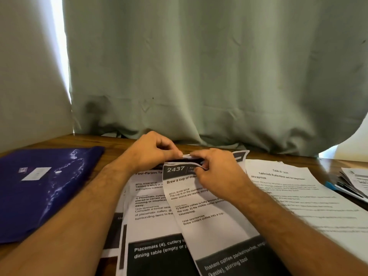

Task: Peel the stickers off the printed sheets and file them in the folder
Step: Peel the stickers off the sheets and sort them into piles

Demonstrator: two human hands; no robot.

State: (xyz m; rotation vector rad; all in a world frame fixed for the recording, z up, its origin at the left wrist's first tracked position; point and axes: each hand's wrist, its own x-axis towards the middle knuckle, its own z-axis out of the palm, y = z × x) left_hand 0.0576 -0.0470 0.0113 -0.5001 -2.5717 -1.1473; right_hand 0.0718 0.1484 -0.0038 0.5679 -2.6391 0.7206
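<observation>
While the blue folder (45, 188) lay aside, left hand (153, 150) and right hand (216, 172) pinched the printed sheet (201, 212) at its top edge.

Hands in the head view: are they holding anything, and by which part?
Both hands, left and right, pinch the curled top edge of the white printed sheet headed 2437; whether a sticker is in the grip cannot be told.
</observation>
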